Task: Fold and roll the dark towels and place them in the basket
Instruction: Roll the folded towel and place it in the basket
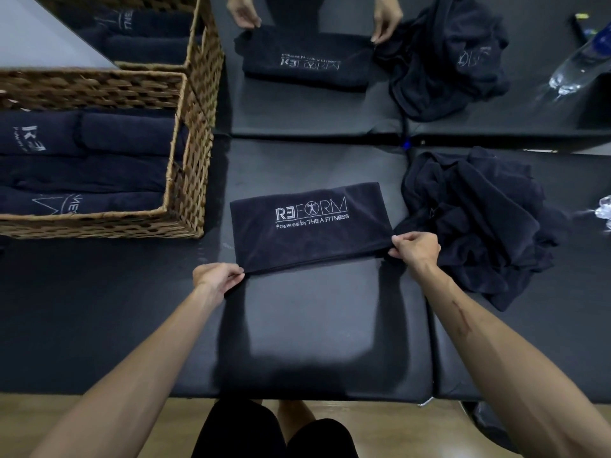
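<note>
Head view: dark navy folded towel with a white printed logo (309, 229) is lying flat on the black padded table (314, 342), its long axis running left to right across the person's front, printed side up and reading upright from the near side. Its near long edge is sitting slightly lifted and is tilting, the right end farther away than the left.

Left hand (216, 276) is pinching the near-left corner between thumb and fingertips. Right hand (417, 246) is pinching the near-right corner the same way, fingers curled over the edge. Both hands are sitting at the towel's near side, one at each end of the long axis, so neither is clearly nearer; the towel body is lying just beyond them, toward the far side.

Judgement: the coming move is probably a fold or roll of the near edge away from the body, across the short axis.

Woven brown wicker basket (185, 180) is standing at far left, well apart from the left hand, already holding several rolled dark towels (86, 153). Loose heap of unfolded dark towels (479, 219) is lying to the right, just beside the right hand. Mirror along the far edge is repeating the scene.
</note>
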